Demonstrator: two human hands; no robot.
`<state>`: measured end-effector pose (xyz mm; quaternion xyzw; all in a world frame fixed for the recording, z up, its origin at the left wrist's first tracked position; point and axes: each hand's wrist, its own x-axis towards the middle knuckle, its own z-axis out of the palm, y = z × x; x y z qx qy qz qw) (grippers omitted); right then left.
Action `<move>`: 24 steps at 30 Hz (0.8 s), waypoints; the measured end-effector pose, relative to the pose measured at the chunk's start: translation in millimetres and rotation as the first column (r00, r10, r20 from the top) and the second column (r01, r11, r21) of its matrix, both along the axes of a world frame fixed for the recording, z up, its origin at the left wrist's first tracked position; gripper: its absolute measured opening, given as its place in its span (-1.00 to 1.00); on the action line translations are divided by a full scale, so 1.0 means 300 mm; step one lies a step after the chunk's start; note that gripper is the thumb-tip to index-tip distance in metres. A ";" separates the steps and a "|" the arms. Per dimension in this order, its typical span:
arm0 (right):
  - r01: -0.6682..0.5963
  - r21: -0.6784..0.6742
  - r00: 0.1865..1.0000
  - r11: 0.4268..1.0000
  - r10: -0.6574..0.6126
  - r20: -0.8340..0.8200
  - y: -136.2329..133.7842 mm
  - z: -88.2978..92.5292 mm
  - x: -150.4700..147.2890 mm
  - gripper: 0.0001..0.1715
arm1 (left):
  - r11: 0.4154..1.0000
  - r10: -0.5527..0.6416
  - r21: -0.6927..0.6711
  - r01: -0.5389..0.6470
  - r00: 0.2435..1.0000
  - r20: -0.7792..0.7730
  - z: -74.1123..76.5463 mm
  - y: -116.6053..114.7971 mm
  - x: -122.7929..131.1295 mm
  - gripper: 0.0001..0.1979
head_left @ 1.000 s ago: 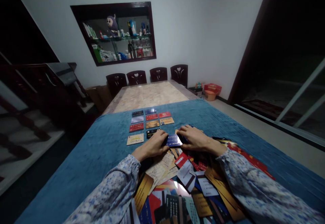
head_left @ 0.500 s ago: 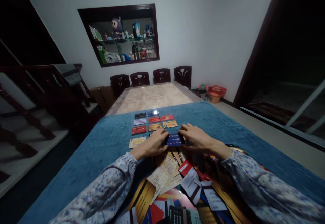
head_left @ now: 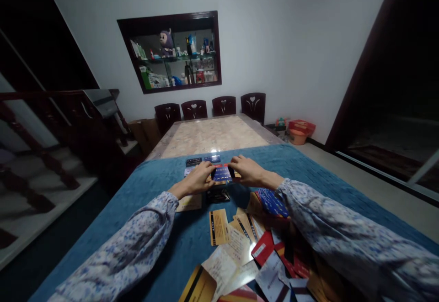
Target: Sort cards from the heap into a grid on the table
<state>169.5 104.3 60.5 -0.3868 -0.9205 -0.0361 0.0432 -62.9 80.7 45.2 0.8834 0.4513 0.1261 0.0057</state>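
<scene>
My left hand [head_left: 196, 179] and my right hand [head_left: 249, 171] grip a dark blue card [head_left: 222, 173] by its two short ends, fingers and thumbs closed on it. The card is held above laid-out cards and partly covers them. Beyond it show a black card [head_left: 194, 161] and another blue card [head_left: 211, 158]. A black glossy card [head_left: 218, 195] lies just below my hands, and a cream card [head_left: 190, 203] lies under my left wrist. Nearer to me, a gold card [head_left: 218, 227] borders a loose heap of cards, including a red card [head_left: 262, 248] and a silver card [head_left: 273, 276].
A blue cloth [head_left: 151, 229] covers the near part of the long table [head_left: 209, 133]. Several dark chairs [head_left: 223, 105] stand at its far end. Under my right forearm lie more blue patterned cards [head_left: 272, 202]. An orange bucket [head_left: 297, 136] stands on the floor at right.
Both hands have moved away from me with the blue card, over the laid-out rows. The black glossy card and more of the heap now show. The view has shifted slightly.
</scene>
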 end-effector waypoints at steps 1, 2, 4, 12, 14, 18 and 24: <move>-0.002 0.003 1.000 1.000 0.002 -0.004 0.024 -0.001 -0.013 -0.57 | 1.000 0.017 0.007 -0.017 1.000 -0.010 0.002 0.019 -0.010 -0.57; -0.007 0.008 1.000 1.000 0.007 -0.007 0.049 -0.001 -0.025 -0.59 | 0.999 0.034 0.013 -0.033 0.999 -0.018 0.002 0.040 -0.020 -0.57; -0.017 0.014 1.000 1.000 0.017 -0.011 0.099 -0.002 -0.048 -0.64 | 0.998 0.067 0.019 -0.066 0.997 -0.030 0.001 0.084 -0.038 -0.58; -0.053 -0.011 0.998 0.999 0.052 -0.044 0.303 -0.040 -0.126 -0.62 | 0.987 0.161 0.033 -0.158 0.979 -0.128 -0.015 0.263 -0.078 -0.69; -0.051 -0.015 0.998 0.999 0.050 -0.047 0.350 -0.056 -0.145 -0.60 | 0.983 0.182 0.029 -0.180 0.972 -0.147 -0.019 0.300 -0.082 -0.71; -0.050 -0.037 0.998 0.998 0.048 -0.050 0.429 -0.087 -0.179 -0.57 | 0.973 0.231 0.013 -0.232 0.957 -0.175 -0.030 0.363 -0.090 -0.72; -0.011 -0.062 0.999 0.998 0.009 -0.045 0.505 -0.135 -0.219 -0.58 | 0.946 0.312 -0.012 -0.323 0.923 -0.226 -0.056 0.425 -0.090 -0.73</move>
